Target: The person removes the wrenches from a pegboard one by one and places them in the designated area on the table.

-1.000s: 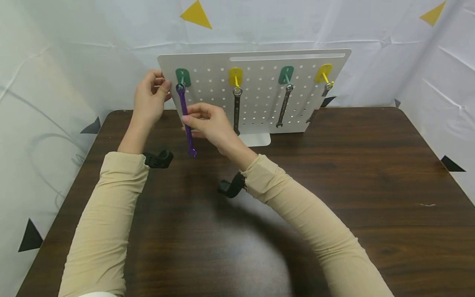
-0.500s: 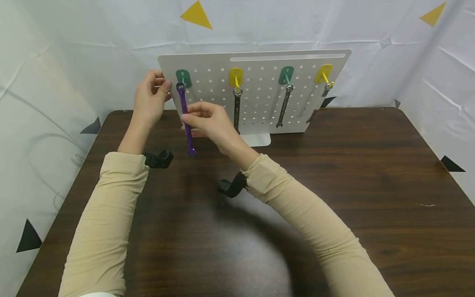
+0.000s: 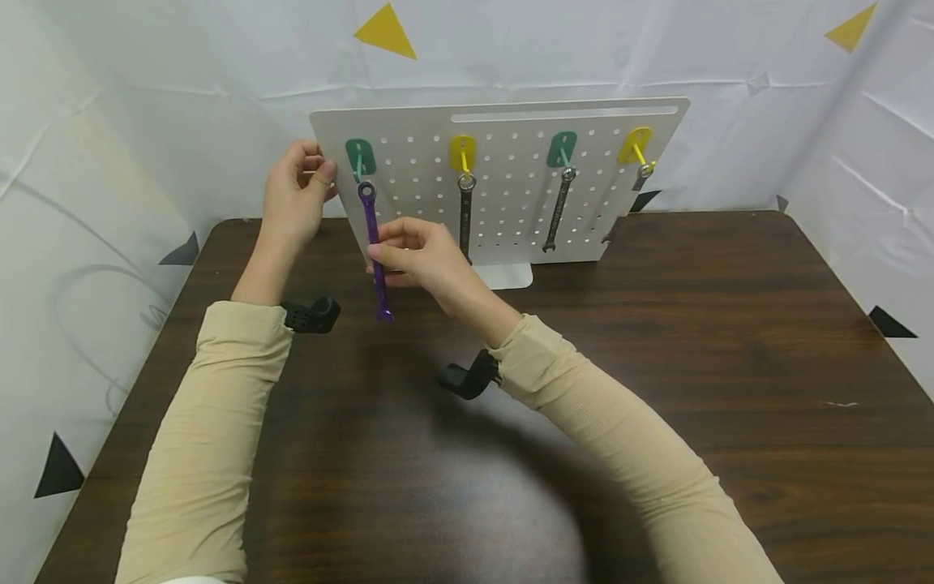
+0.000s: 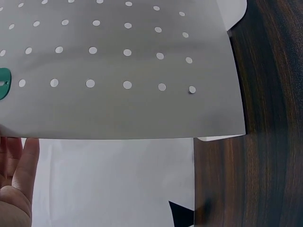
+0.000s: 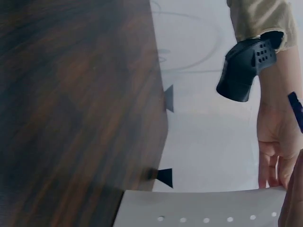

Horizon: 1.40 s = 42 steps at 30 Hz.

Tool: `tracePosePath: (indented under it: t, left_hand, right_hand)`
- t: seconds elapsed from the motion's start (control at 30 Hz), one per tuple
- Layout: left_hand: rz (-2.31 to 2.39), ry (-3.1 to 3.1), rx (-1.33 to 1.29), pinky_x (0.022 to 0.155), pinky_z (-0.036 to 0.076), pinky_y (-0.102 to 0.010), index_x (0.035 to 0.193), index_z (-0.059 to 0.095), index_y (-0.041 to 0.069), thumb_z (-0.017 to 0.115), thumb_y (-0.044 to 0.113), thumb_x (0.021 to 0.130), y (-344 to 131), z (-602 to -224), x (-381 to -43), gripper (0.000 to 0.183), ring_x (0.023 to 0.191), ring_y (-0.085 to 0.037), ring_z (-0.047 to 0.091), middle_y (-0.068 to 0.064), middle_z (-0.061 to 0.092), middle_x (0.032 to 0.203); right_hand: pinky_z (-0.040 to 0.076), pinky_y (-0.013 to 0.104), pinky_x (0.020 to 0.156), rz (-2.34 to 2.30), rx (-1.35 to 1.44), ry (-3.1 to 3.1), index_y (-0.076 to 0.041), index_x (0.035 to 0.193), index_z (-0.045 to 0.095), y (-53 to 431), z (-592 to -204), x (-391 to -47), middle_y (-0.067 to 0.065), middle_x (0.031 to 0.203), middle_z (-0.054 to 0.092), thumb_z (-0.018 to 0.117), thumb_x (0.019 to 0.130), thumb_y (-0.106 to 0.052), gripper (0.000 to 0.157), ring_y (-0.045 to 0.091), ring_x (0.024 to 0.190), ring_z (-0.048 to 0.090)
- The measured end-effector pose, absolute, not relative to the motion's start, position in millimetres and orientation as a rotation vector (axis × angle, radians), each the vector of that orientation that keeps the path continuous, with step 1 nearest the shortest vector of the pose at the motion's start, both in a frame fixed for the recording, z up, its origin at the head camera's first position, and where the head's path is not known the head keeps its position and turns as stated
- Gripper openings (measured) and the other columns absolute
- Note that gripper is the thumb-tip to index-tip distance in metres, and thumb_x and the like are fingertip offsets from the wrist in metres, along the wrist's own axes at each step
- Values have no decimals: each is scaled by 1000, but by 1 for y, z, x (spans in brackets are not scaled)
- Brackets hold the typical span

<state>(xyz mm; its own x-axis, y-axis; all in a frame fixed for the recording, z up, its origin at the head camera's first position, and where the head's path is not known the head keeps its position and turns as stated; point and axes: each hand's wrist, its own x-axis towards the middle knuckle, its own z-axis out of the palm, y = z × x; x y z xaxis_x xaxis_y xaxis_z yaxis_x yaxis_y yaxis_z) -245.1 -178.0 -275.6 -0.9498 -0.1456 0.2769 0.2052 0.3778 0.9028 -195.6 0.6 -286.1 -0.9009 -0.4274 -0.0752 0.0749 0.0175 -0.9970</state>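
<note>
My right hand (image 3: 430, 258) pinches a purple combination wrench (image 3: 371, 217) at mid-shank, thumb in front. The wrench hangs nearly upright, its ring end just below and right of the tip of the leftmost green hook (image 3: 360, 156), its open end pointing down. With my left hand (image 3: 293, 191) I hold the left edge of the grey pegboard (image 3: 416, 122), thumb on the near side. In the left wrist view, fingers (image 4: 26, 163) reach the board's edge. The right wrist view catches a dark wrench end (image 5: 296, 111) at its right border, overlapping my left arm.
Silver wrenches hang from the other hooks: one on a yellow hook (image 3: 463, 152), one on a green hook (image 3: 562, 148), one on the far-right yellow hook (image 3: 636, 146). The board's white foot (image 3: 508, 276) rests on the dark wooden table (image 3: 693, 365). White sheeting (image 3: 219, 49) surrounds it.
My right hand has moved down and slightly right with the purple wrench, whose ring end has come away from the green hook. The left hand keeps its place on the board's edge.
</note>
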Motion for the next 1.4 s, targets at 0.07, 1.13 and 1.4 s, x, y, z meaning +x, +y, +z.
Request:
tracePosePath:
  t: [0.07, 1.13, 1.4]
  left_hand:
    - [-1581, -2334, -54, 97, 55, -34, 117, 55, 5, 50, 19, 98, -178, -276, -245, 24, 85, -1, 55, 9, 51, 95]
    - [-1607, -2347, -41, 101, 53, -34, 120, 54, 7, 50, 21, 97, -178, -277, -246, 27, 92, -2, 54, 10, 49, 96]
    - [-1642, -2333, -40, 104, 51, -38, 118, 54, 9, 51, 22, 97, -179, -279, -247, 25, 95, -3, 53, 10, 49, 97]
  right_hand:
    - [59, 36, 89, -1922, -341, 1936, 4, 120, 56, 3, -290, -195, 24, 116, 62, 61, 93, -7, 30, 31, 103, 67]
    - [61, 34, 83, -1660, -93, 1987, 8, 121, 53, 7, -382, -194, 8, 94, 58, 64, 84, 10, 39, 18, 83, 65]
    - [62, 33, 80, -1582, -71, 2032, 8, 117, 55, 5, -393, -189, 4, 86, 56, 64, 84, 11, 35, 15, 77, 62]
